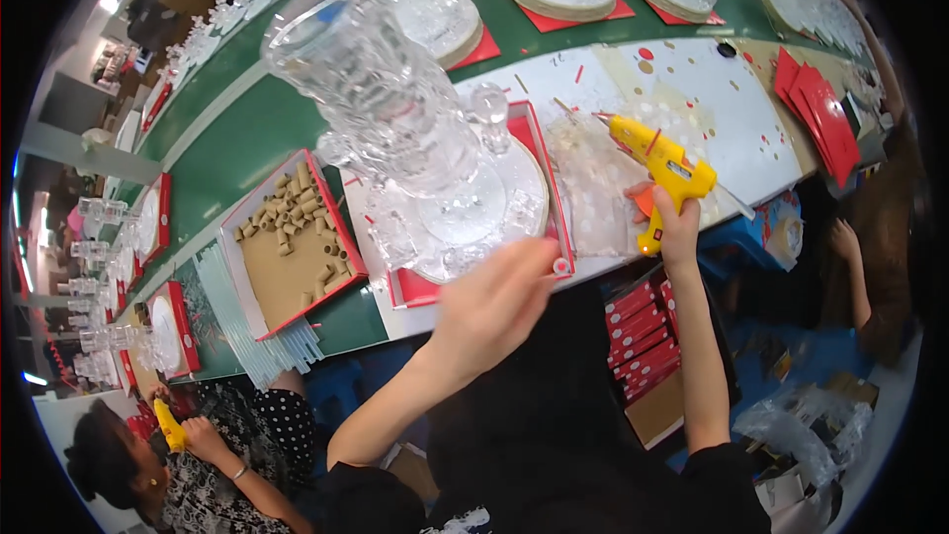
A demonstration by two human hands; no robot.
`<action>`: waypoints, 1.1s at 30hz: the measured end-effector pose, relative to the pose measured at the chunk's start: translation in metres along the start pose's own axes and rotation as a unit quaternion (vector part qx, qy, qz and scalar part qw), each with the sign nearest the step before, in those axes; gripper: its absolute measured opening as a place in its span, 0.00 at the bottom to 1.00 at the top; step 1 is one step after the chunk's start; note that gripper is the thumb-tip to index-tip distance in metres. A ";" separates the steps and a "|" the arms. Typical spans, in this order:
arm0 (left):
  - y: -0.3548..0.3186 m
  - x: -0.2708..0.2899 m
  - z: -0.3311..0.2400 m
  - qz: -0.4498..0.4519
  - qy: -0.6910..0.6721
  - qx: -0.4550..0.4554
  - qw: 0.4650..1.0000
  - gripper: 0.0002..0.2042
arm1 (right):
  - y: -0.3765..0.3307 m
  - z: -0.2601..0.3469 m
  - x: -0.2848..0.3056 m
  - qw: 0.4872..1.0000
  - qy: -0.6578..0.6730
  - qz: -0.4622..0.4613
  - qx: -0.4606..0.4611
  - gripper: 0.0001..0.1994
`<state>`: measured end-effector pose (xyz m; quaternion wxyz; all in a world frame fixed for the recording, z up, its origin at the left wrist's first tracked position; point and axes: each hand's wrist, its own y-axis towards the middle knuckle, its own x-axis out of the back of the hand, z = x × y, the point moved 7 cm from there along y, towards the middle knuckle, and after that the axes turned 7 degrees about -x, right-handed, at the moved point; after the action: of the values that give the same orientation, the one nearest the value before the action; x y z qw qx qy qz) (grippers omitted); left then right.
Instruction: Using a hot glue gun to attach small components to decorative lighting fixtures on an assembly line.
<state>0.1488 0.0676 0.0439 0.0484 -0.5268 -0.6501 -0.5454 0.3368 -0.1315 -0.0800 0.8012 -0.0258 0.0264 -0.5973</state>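
My right hand (674, 227) is closed round the handle of a yellow hot glue gun (662, 160), its nozzle pointing up and to the left. Curled and blurred, the fingers of my left hand (494, 311) are at the near right corner of a red box tray (567, 227); whatever they may hold is hidden. In that tray lies a round white base (524, 183) with clear ornaments around its rim. A tall, wavy clear cylinder (395, 104) rises from the base, with a clear ball (489, 104) beside it.
Left of the tray, a box (259, 282) holds many small tan plugs, beside clear glue sticks (242, 321). Scattered dots lie on the white work surface (736, 129). Red card pieces (819, 114) lie at the right. A co-worker (168, 455) holds another yellow glue gun (170, 425).
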 end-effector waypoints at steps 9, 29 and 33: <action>0.089 0.113 0.058 -0.169 0.238 0.110 0.950 0.47 | -0.003 -0.007 -0.001 0.999 0.040 0.020 0.021 0.16; 0.143 0.303 0.160 -0.131 0.311 0.023 0.941 0.39 | -0.002 -0.014 0.003 0.997 0.074 -0.004 0.037 0.14; 0.139 0.311 0.201 -0.137 0.289 0.104 0.942 0.40 | -0.005 -0.021 0.015 0.995 0.088 -0.028 0.043 0.14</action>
<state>0.2173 0.3957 0.2530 0.2135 -0.2448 -0.7273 -0.6046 0.3350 -0.1472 -0.1010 0.7789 0.0605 0.0702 -0.6203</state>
